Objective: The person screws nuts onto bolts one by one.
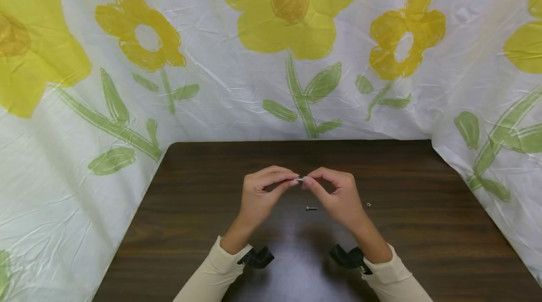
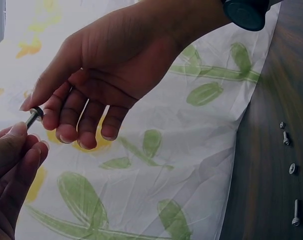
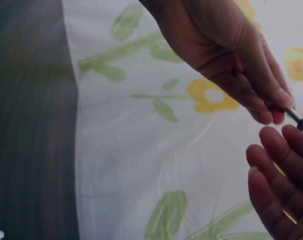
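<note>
Over the table, my left hand (image 1: 260,194) pinches a small silver bolt (image 1: 299,179) between thumb and fingertips. My right hand (image 1: 342,196) meets it from the other side, thumb and index finger closed on a dark nut (image 2: 38,113) at the bolt's end. Threads show on the short stretch of shank between the hands in the left wrist view. The bolt's head is hidden in the left fingers. In the right wrist view, the right hand's other fingers (image 3: 279,175) spread loosely below the nut.
On the dark wooden table (image 1: 190,217) a loose bolt (image 1: 311,208) lies below the hands, and a small nut (image 1: 368,204) sits right of the right wrist. The left wrist view shows another bolt (image 2: 286,138) and nut (image 2: 293,169). A flowered curtain (image 1: 237,99) surrounds the table.
</note>
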Demonstrator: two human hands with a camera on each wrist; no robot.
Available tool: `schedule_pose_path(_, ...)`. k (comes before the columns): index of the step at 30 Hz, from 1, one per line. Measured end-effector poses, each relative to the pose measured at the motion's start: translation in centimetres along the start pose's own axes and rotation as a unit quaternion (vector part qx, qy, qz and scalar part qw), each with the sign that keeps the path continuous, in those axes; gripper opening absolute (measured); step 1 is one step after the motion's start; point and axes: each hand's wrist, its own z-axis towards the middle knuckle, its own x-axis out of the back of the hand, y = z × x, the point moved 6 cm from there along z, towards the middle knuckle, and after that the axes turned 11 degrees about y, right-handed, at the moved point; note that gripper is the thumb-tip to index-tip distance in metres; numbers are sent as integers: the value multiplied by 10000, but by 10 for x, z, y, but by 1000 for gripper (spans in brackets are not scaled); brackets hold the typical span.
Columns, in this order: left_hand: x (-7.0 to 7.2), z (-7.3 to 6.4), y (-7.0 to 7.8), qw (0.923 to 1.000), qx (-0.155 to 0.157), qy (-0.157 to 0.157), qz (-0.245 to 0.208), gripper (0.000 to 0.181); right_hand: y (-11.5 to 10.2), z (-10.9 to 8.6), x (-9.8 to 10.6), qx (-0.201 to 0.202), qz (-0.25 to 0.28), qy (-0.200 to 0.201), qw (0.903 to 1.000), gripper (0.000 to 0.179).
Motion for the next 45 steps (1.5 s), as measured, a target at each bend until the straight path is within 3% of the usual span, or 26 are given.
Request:
schedule_pose_path(13,-4,-3,0,10000,39,-87,-23,18,0,-2,0,-393,-587,355,9969,42)
schedule_pose_path(17,-2,-3,-1,10000,7,-30,73,17,0,-2,3,-472,-485,477,9966,30)
schedule_pose_path(20,1,-2,0,9998,-56,49,162,18,-3,0,6,-219,-296,545,9978,11)
schedule_pose_path(25,5,-1,0,9997,-102,120,162,19,-9,2,7,611,-47,344,9975,42)
schedule_pose_path(31,6,0,0,9999,-99,66,63,21,-10,2,4,1181,80,70,9929,34)
schedule_pose_path(38,5,0,-1,10000,-6,52,27,20,-12,3,4,1301,51,153,9914,37)
schedule_pose_path(45,4,-2,0,9999,6,82,-71,20,-10,1,2,929,-101,92,9956,33)
